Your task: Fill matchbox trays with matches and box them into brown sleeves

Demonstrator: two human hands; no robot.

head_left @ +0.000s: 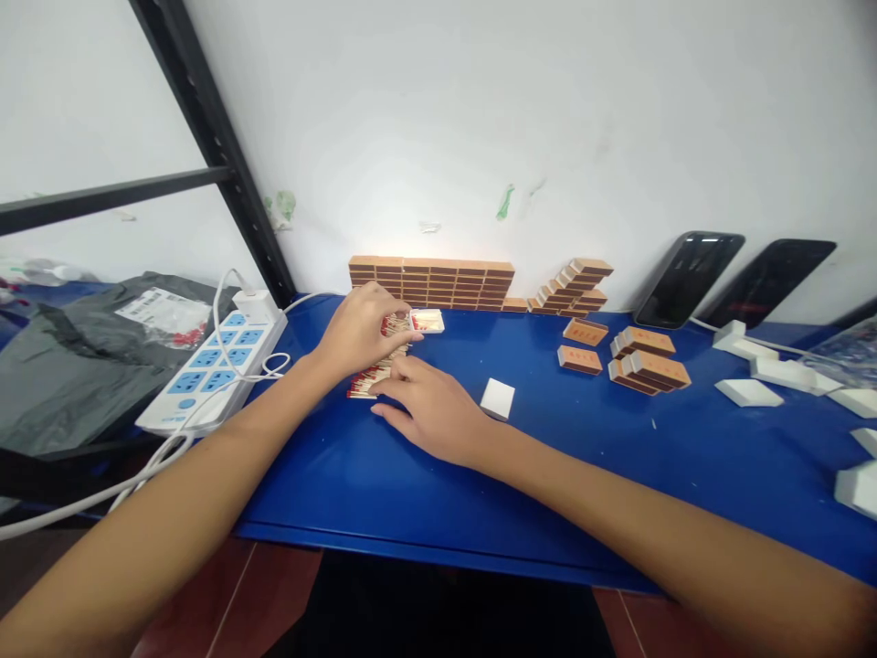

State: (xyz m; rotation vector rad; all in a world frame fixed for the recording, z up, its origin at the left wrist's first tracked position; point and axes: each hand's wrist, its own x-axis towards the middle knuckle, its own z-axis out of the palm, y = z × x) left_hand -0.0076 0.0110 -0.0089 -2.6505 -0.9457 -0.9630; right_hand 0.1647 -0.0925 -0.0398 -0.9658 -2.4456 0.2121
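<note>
Matches (374, 373) could be spilled if tray (434, 329), pinched by left fingers (390, 307), is tilted; closure of right fingers (394, 391) unclear.

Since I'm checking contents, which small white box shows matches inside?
The white box by the left hand: red match heads show in it. The white piece near the right hand and those at far right show only plain white.
</note>
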